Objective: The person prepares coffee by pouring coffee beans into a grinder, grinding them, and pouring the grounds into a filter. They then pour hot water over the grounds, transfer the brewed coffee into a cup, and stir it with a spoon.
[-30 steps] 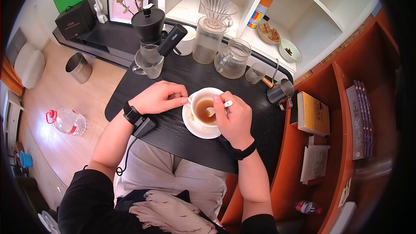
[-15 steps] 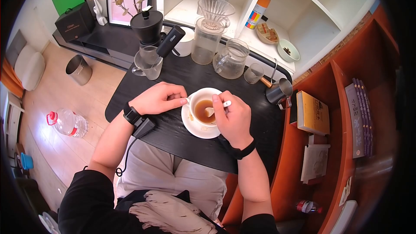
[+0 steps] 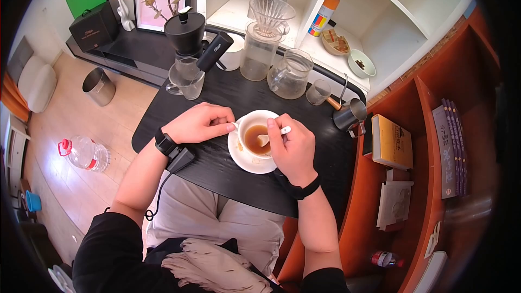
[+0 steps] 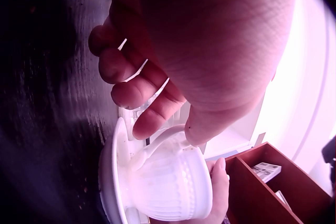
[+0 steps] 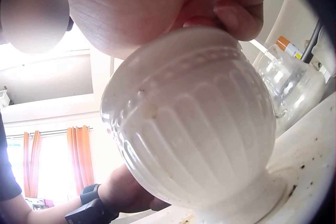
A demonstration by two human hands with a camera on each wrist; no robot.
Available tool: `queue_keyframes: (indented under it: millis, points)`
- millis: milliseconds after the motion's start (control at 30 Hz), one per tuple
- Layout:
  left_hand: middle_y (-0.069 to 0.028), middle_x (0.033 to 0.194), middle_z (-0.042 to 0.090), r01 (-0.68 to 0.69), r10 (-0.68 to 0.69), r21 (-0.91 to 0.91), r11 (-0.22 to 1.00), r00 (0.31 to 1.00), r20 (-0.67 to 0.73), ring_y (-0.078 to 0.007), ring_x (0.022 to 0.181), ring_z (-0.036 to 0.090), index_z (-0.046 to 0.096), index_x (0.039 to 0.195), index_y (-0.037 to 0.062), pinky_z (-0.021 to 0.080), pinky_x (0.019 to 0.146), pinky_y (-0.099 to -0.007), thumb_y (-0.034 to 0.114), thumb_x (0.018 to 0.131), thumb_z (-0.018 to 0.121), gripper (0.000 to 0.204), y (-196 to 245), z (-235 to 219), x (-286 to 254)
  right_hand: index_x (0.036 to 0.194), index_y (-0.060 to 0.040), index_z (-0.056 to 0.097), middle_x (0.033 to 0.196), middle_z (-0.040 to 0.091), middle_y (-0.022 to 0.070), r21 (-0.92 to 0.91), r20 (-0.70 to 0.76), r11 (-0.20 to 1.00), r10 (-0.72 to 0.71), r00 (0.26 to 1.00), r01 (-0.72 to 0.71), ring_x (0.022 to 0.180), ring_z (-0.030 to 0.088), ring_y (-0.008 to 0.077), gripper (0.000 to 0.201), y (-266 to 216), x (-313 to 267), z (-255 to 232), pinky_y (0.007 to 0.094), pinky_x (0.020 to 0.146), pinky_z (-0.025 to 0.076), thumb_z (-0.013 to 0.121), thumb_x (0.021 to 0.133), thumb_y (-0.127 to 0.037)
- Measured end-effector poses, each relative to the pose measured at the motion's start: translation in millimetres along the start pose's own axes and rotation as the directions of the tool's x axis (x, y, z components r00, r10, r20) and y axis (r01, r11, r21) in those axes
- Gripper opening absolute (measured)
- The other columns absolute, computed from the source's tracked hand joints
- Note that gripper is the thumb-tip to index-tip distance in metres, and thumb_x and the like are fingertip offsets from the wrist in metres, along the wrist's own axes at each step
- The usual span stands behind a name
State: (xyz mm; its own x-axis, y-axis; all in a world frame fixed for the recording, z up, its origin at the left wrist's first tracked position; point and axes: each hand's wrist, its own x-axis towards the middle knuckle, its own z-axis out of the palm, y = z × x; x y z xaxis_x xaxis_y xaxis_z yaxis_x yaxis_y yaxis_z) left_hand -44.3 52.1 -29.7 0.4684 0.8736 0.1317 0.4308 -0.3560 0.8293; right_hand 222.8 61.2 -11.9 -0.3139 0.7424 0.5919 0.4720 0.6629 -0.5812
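Note:
A white fluted cup [image 5: 197,124] stands on a white saucer [image 3: 248,165] and contains a brown liquid [image 3: 254,134]. My left hand [image 3: 198,123] is at the cup's left side, thumb and index finger pinching its handle [image 4: 157,148]; the other fingers are loosely bent. Over the right rim, my right hand [image 3: 294,149] pinches a white spoon [image 3: 285,129] with its thumb uppermost. The spoon's bowl dips into the liquid, while the fingers hide part of its stem. Brown marks show on the saucer.
Behind the cup on the black table [image 3: 217,171] stand a coffee grinder [image 3: 184,30], a glass mug [image 3: 186,78], a glass dripper [image 3: 271,13], a glass server [image 3: 291,73], and a metal pitcher [image 3: 350,114]. A red-brown bookshelf [image 3: 374,184] borders the right side.
Both hands keep their hold on the cup handle and the spoon. The spoon's bowl has barely shifted in the liquid; the whole view moves very slightly.

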Motion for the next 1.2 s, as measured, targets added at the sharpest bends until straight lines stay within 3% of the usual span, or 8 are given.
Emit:
queue_keyframes:
  millis: [167,233,367,433,767,933,1200]
  points:
    - [-0.0036,0.071,0.061,0.001,-0.001,0.043,0.999,1.000,-0.002,-0.0151,0.064,0.052,0.069,0.102,0.0030,0.043,0.062,-0.0316,0.022,0.103,0.069,0.019,-0.4,-0.3,0.0,0.077,-0.0088,0.063,0.059,0.058,0.0062,0.004,-0.004,1.000,0.005,1.000,-0.005,0.054,0.060,0.0246,0.026,-0.4,0.0,0.9,0.0380,0.051,0.045,0.070,0.100,-0.019]
    - [-0.0056,0.066,0.059,-0.041,0.043,0.040,0.998,0.998,-0.044,-0.0181,0.058,0.052,0.070,0.099,0.0046,0.040,0.057,-0.0347,0.030,0.101,0.071,0.026,-2.6,1.4,0.2,0.077,-0.0088,0.063,0.060,0.058,0.0062,-0.002,0.004,1.000,0.010,1.000,-0.010,0.054,0.060,0.0245,0.026,-0.6,-0.1,0.6,0.0378,0.051,0.045,0.070,0.100,-0.019]
    - [-0.0052,0.065,0.057,0.000,0.003,0.071,0.997,1.000,-0.030,-0.0181,0.058,0.052,0.071,0.098,0.0049,0.040,0.056,-0.0351,0.031,0.101,0.072,0.027,5.2,0.0,-1.0,0.078,-0.0088,0.064,0.059,0.058,0.0061,-0.006,0.007,1.000,0.013,1.000,-0.013,0.054,0.059,0.0244,0.026,-1.1,-0.1,0.6,0.0379,0.051,0.045,0.070,0.100,-0.020]
    - [-0.0032,0.067,0.055,-0.004,0.005,0.101,0.995,1.000,-0.006,-0.0152,0.059,0.048,0.070,0.100,0.0029,0.039,0.057,-0.0331,0.023,0.100,0.072,0.020,7.1,-0.8,-0.7,0.078,-0.0088,0.064,0.059,0.058,0.0063,0.005,0.012,1.000,0.023,1.000,-0.023,0.054,0.060,0.0244,0.026,-0.6,-0.1,0.5,0.0381,0.051,0.045,0.070,0.100,-0.020]
    - [-0.0009,0.066,0.054,-0.016,0.017,0.019,1.000,1.000,-0.022,-0.0124,0.060,0.046,0.068,0.103,0.0036,0.038,0.057,-0.0316,0.019,0.101,0.072,0.016,5.1,0.7,-1.3,0.088,-0.0069,0.065,0.068,0.063,0.0082,0.083,-0.061,0.997,0.003,0.998,0.002,0.056,0.062,0.0246,0.020,5.8,-1.5,3.8,0.0371,0.053,0.047,0.068,0.103,-0.020]
    - [0.0001,0.068,0.055,0.001,-0.001,-0.016,1.000,0.999,-0.032,-0.0112,0.061,0.047,0.068,0.105,0.0039,0.038,0.059,-0.0301,0.019,0.102,0.071,0.016,2.1,1.5,-0.4,0.098,-0.0080,0.066,0.072,0.066,0.0058,0.097,-0.039,0.991,0.095,0.995,-0.091,0.057,0.064,0.0187,0.014,3.6,-3.0,2.2,0.0323,0.053,0.048,0.073,0.101,-0.020]
    - [0.0009,0.072,0.060,0.000,-0.001,-0.051,0.999,1.000,-0.017,-0.0092,0.064,0.050,0.068,0.106,0.0035,0.040,0.060,-0.0284,0.018,0.104,0.069,0.015,-1.0,1.5,-0.4,0.097,-0.0067,0.068,0.072,0.066,0.0060,0.090,-0.051,0.993,0.077,0.996,-0.072,0.058,0.063,0.0185,0.013,-2.3,-0.1,-0.3,0.0316,0.054,0.047,0.075,0.099,-0.018]
